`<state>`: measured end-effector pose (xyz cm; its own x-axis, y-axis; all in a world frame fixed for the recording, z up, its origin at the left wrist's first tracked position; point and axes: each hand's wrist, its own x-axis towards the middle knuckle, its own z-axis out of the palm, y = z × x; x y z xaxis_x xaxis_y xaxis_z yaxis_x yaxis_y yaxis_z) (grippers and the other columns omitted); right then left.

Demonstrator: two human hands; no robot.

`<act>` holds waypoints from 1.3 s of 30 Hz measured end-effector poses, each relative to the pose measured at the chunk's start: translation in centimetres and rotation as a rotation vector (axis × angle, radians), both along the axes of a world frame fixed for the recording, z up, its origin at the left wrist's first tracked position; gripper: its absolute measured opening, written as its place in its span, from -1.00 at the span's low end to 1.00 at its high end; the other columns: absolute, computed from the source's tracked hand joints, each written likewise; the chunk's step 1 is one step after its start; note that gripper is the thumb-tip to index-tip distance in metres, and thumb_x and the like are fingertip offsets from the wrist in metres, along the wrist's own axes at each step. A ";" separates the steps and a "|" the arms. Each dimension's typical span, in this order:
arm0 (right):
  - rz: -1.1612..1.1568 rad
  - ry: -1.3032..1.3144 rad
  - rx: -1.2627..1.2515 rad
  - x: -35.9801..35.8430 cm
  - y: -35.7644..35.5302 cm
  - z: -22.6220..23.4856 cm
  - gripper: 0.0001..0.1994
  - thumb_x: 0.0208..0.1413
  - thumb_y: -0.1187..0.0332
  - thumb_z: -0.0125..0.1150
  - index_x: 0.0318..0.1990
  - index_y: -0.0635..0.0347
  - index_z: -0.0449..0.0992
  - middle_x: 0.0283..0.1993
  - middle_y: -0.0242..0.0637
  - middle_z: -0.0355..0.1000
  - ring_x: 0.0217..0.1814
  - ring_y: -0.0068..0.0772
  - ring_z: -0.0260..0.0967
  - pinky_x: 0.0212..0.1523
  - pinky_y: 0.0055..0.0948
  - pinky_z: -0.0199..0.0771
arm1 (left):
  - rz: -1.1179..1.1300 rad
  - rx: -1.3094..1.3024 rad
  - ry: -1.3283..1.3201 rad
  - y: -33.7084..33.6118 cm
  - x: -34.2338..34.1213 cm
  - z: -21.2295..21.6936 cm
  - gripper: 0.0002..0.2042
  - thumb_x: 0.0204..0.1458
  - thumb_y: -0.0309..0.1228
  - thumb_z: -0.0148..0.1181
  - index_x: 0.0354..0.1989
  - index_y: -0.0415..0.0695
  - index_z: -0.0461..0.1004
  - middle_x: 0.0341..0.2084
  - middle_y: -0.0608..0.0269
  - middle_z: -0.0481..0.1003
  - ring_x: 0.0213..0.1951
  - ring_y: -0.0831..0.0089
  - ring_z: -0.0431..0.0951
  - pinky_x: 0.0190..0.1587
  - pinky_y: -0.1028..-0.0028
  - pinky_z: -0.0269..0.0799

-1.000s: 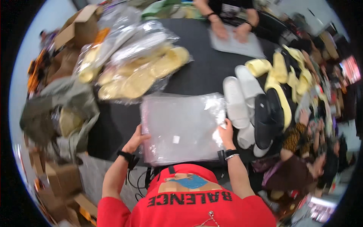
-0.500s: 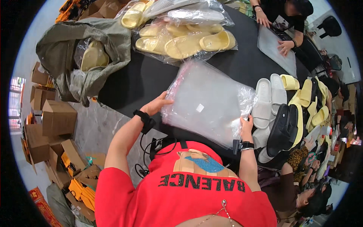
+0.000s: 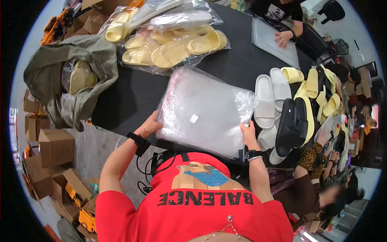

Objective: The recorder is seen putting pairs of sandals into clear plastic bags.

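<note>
A stack of clear plastic bags [image 3: 213,107] lies in front of me on the black table, a small white label near its middle. My left hand [image 3: 150,124] grips the stack's left edge; some of its fingers are hidden by the plastic. At the lower right corner, my right hand [image 3: 249,133] is closed on the same stack, thumb on top. White slide sandals [image 3: 265,101] stand just right of the bags. Beyond the stack, yellow slide sandals [image 3: 171,52] lie packed in clear plastic.
Black sandals [image 3: 287,125] and more yellow ones fill the table's right side. A grey-green sack [image 3: 96,54] with a bagged yellow sandal sits at the left. Across the table [image 3: 129,97], a person's hand [image 3: 284,38] rests on another bag stack. Cardboard boxes [image 3: 56,147] stand on the left floor.
The view has shifted, so most things appear further left. The bag stack has turned slightly and stays between both hands. The person opposite now has one hand visible on their stack.
</note>
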<state>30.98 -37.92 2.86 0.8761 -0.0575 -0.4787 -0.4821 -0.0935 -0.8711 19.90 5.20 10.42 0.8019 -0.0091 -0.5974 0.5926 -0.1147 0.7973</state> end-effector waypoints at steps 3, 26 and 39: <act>0.010 0.008 0.050 -0.6 0.0 0.7 -0.53 -0.01 0.53 0.10 0.09 0.32 0.16 -0.11 -0.27 0.31 -0.12 -0.47 0.27 -0.14 -0.50 0.30 | -0.052 0.331 -0.049 0.3 0.4 0.4 -0.41 -0.20 -0.45 0.10 0.12 -0.16 0.15 -0.11 0.09 0.33 -0.08 0.22 0.36 -0.11 0.28 0.32; 0.933 -0.597 -0.994 -5.0 8.1 3.4 -0.10 -0.37 -0.30 0.18 0.20 -0.08 0.19 0.36 -0.08 -0.23 0.42 0.02 -0.48 0.13 0.42 -0.71 | -0.351 0.768 -0.849 -6.4 22.0 3.9 -0.63 -0.20 -0.41 0.19 -0.13 -0.11 0.37 -0.18 0.02 0.35 -0.06 0.03 0.31 -0.05 0.25 0.30; 0.906 -0.610 -1.007 -4.7 8.3 3.7 -0.12 -0.39 -0.30 0.18 0.17 -0.11 0.22 0.33 -0.10 -0.12 0.41 0.04 -0.41 0.13 0.42 -0.70 | 0.219 1.345 -0.580 6.6 28.9 6.2 -0.61 -0.03 -0.33 0.09 0.04 0.15 0.31 0.15 -0.02 0.13 0.07 -0.01 0.27 -0.05 0.22 0.32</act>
<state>26.24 -29.64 6.57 0.8403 0.5275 -0.1247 0.4746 -0.8272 -0.3008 48.78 11.81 16.61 0.8384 0.4279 0.3376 0.3383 -0.8942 0.2933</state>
